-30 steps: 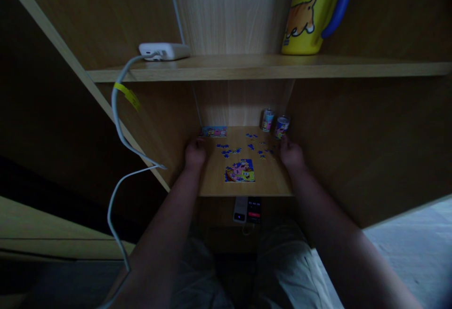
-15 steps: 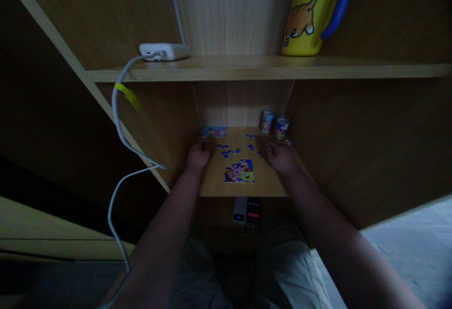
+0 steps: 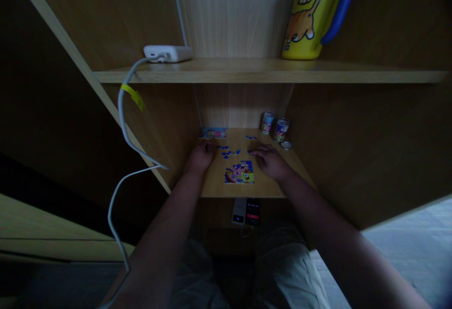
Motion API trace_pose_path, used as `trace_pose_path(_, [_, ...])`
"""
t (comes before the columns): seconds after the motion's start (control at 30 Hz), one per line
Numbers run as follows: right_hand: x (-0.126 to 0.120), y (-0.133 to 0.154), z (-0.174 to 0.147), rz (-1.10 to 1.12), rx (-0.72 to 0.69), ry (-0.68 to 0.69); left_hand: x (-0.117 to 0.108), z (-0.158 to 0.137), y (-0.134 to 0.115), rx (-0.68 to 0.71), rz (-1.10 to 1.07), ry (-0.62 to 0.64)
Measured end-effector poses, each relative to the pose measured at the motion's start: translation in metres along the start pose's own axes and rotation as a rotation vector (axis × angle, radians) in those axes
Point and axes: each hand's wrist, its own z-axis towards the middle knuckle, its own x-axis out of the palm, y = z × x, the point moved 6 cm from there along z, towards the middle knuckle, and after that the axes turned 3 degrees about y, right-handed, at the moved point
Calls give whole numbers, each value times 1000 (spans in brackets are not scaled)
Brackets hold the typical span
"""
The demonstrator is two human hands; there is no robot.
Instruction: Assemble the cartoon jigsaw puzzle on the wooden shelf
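A partly joined cartoon jigsaw puzzle (image 3: 239, 172) lies near the board's front edge. Beyond it, several loose blue puzzle pieces (image 3: 231, 153) are scattered, with a few more pieces (image 3: 251, 138) farther back. My right hand (image 3: 270, 160) reaches in from the right, its fingertips on a blue puzzle piece (image 3: 250, 152) just beyond the jigsaw's right corner. My left hand (image 3: 201, 156) rests curled on the board at the left, beside the loose pieces; whatever its fingers may hold is hidden. A cartoon picture card (image 3: 213, 133) lies at the back left.
Two small printed cans (image 3: 267, 123) (image 3: 281, 130) stand at the back right, a round lid (image 3: 286, 145) before them. Overhead, a shelf (image 3: 233, 76) bears a white power bank (image 3: 169, 53) with a hanging cable (image 3: 121, 111) and a yellow mug (image 3: 307, 22). A phone (image 3: 253, 211) lies below.
My right hand has moved left towards the middle, onto pieces beyond the jigsaw, uncovering the round lid. My left hand has shifted slightly to the right. The view has tilted a little.
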Motion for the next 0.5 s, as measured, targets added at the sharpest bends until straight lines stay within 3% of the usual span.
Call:
trace_pose_path(0.3, [-3, -14, 2, -105, 201, -27, 2, 0, 0, 26, 9, -10])
trace_pose_path(0.5, [3, -33, 26, -87, 243, -42, 3, -4, -5, 27, 9, 31])
